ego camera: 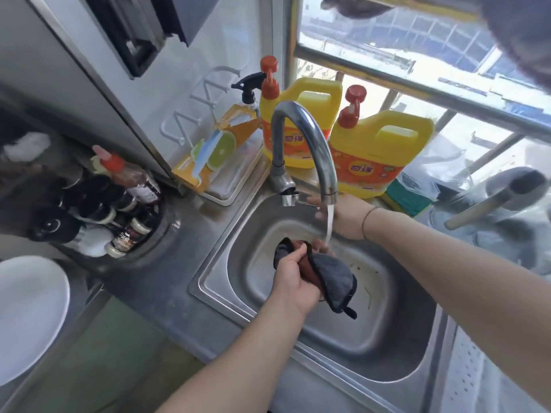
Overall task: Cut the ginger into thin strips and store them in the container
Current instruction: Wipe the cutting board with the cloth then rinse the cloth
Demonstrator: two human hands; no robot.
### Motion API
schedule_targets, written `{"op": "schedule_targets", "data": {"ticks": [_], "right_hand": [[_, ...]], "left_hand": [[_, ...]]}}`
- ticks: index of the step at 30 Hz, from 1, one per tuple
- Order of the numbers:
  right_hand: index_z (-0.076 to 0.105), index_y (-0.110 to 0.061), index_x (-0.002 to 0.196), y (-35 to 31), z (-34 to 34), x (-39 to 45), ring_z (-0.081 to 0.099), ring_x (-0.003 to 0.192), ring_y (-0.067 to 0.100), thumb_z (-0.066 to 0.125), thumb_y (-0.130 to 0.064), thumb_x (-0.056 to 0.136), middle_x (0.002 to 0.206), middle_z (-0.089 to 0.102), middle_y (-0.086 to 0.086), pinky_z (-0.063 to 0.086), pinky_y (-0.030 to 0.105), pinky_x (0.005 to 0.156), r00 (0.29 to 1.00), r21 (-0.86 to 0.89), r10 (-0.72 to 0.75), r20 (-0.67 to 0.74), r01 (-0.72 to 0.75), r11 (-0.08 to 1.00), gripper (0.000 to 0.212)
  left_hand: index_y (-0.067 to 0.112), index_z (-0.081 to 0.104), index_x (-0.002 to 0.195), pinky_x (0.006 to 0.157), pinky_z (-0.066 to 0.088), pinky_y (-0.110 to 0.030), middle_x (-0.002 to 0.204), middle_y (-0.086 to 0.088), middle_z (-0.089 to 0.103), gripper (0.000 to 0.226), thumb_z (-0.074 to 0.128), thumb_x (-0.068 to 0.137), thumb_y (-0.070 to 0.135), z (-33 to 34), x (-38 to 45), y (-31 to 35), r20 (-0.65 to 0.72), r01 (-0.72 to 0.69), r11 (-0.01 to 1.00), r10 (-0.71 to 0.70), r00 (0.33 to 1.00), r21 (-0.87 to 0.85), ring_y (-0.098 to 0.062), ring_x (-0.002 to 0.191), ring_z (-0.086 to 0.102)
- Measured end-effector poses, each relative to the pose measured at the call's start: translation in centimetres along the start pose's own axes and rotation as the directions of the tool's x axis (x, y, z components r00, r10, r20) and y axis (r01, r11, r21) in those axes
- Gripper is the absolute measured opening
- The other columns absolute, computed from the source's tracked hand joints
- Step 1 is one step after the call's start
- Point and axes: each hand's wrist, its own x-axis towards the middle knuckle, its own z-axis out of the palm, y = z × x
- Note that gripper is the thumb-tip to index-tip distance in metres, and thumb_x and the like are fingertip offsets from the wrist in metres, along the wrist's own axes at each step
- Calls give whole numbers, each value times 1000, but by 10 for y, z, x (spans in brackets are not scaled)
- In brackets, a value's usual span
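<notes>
Over the rounded stainless-steel sink (226, 281), the left hand (293, 277) has its fingers curled tight around a soft grey-and-brown cloth (331, 280) (a hanging loop trails at its 5 o'clock corner). The right hand (347, 216), at 1 o'clock from the cloth, reaches behind the curved chrome faucet (310, 135); whether its fingers are apart or together cannot be told. Water streams between them. No ginger is in view.
</notes>
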Motion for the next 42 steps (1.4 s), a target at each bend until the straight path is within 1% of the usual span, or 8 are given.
{"op": "schedule_targets", "data": {"ticks": [6,9,11,19,24,30,34,42], "right_hand": [[52,-32,129,14,61,-74,67,101,22,25,-84,78,113,69,2,54,45,91,963,770,251,99,-233,593,78],[59,-13,112,9,82,-100,71,76,26,55,-37,96,86,72,9,58,51,78,965,876,131,226,-260,407,29],[61,-12,93,5,85,-105,64,61,20,58,-16,96,72,63,7,59,53,71,966,848,212,148,-235,475,6],[49,-15,70,3,49,-121,57,60,24,44,-41,99,69,61,3,52,37,66,976,349,191,108,-217,912,39],[36,-24,59,2,52,-99,53,75,28,59,-45,88,67,49,-4,35,29,63,952,282,267,-147,-218,934,43],[51,-20,85,-6,80,-54,60,92,31,53,-26,95,99,64,9,50,35,78,935,420,356,3,-324,848,12],[52,-11,128,-10,94,-59,58,111,34,39,-33,101,123,61,15,47,36,88,920,419,388,58,-375,827,37],[41,-21,66,-12,98,-97,51,75,31,34,-33,103,74,57,3,28,31,62,924,431,383,7,-348,832,40]], "left_hand": [[4,62,84,47,57,-30,69,-12,66,32,50,105,24,15,18,-4,-46,-30,999,31,998,25,-22,52,67],[8,60,82,47,56,-26,60,-7,64,30,48,106,22,20,35,-6,-50,-75,997,76,996,33,-20,49,65],[12,57,79,44,51,-20,56,-3,60,32,46,107,20,22,49,-6,-62,-87,993,92,994,77,-16,43,61],[15,47,75,39,41,-14,41,3,48,34,40,109,17,7,96,10,-213,-172,981,187,959,87,-5,32,46],[8,61,85,78,54,-31,74,-9,65,41,51,103,43,-7,93,6,-186,-163,984,175,967,76,-23,68,65],[11,71,59,66,57,-29,68,-4,71,56,53,100,44,-7,71,-21,-105,118,960,-94,990,254,-19,63,70],[5,63,57,51,57,-27,55,-4,61,58,42,109,20,-2,76,-23,-126,113,964,-84,988,242,-15,49,64],[14,36,68,29,32,-15,47,1,41,44,28,111,16,7,100,-19,-261,164,905,-61,963,392,-5,25,36]]}}
